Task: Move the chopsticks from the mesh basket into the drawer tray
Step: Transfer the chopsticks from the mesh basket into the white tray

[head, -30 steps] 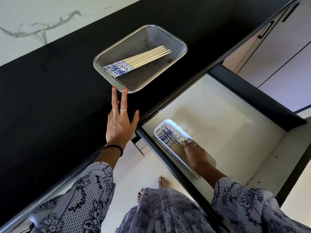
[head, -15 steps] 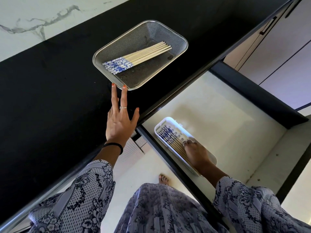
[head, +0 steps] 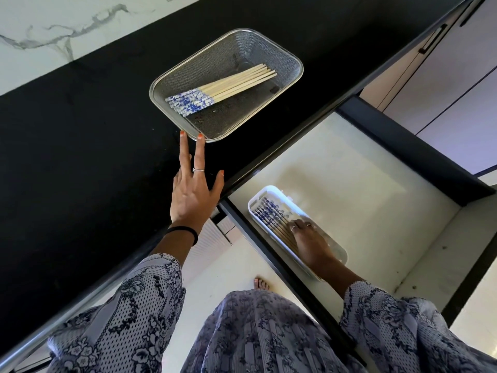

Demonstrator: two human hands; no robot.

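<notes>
A steel mesh basket (head: 285,59) sits on the black counter and holds several wooden chopsticks (head: 228,88) with blue-and-white patterned ends. My left hand (head: 192,189) lies flat on the counter, fingers spread, two fingertips touching the basket's near rim. Down in the open drawer, a white tray (head: 271,191) holds several more chopsticks (head: 271,218) of the same kind. My right hand (head: 309,243) rests palm-down over the tray, fingers on the chopsticks' wooden ends; whether it grips any of them I cannot tell.
The black counter (head: 80,157) meets a white marble wall (head: 67,28) at the back. The drawer (head: 349,170) has a pale floor and dark sides. Cabinet fronts with a black handle (head: 433,39) stand at the right. My bare foot (head: 261,284) shows on the floor below.
My right hand has slid slightly along the chopsticks in the tray. My left hand stays on the counter by the basket's rim.
</notes>
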